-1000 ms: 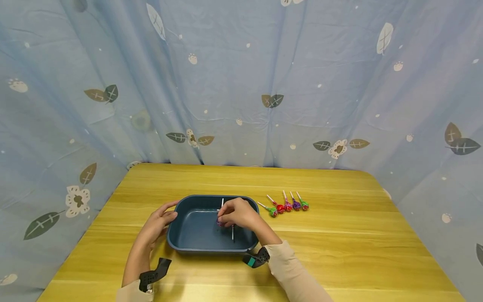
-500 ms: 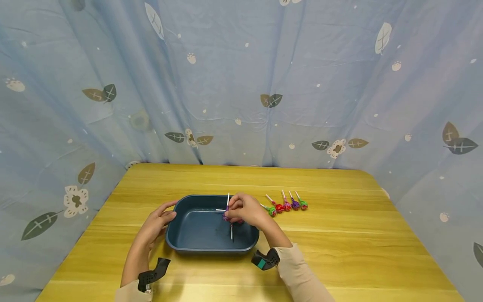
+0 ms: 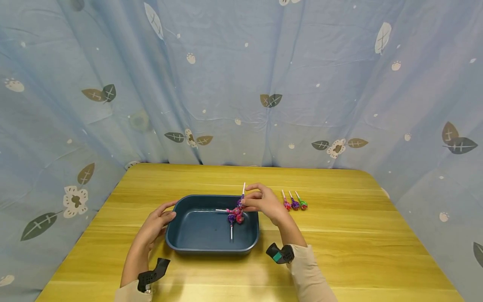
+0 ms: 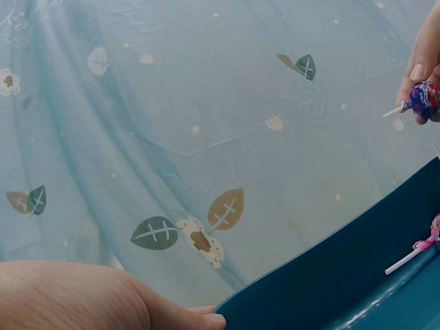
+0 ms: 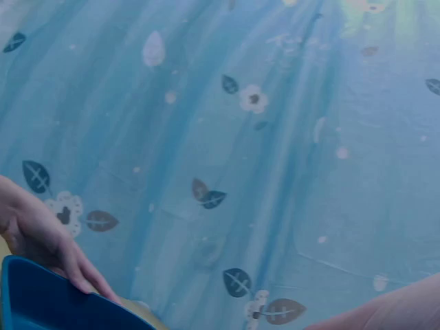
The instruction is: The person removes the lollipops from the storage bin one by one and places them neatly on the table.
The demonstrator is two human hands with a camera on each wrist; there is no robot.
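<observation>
My left hand point(image 3: 156, 224) holds the left rim of a dark blue plastic tray point(image 3: 200, 251), thumb at the edge and fingers along the outside. Over the tray's back right part, my right hand point(image 3: 266, 204) pinches a purple-wrapped lollipop point(image 3: 240, 202) by its head, its white stick pointing up. The left wrist view shows this lollipop point(image 4: 423, 102) raised above the tray's rim. Inside the tray lie a purple lollipop point(image 3: 231, 218), its stick towards me, and pink-red ones point(image 3: 240, 219), one stick pointing left. Their heads cluster closely together.
To the right of the tray, a pink lollipop point(image 3: 286, 205), a purple lollipop point(image 3: 295, 204) and a green lollipop point(image 3: 303, 205) lie in a row on the wooden table point(image 3: 339, 235). A blue patterned curtain point(image 3: 241, 126) hangs behind the table.
My right hand has moved right and away from me, lifting the purple lollipop from the tray. It now hides the green and red lollipops on the table. The left hand stays at the rim.
</observation>
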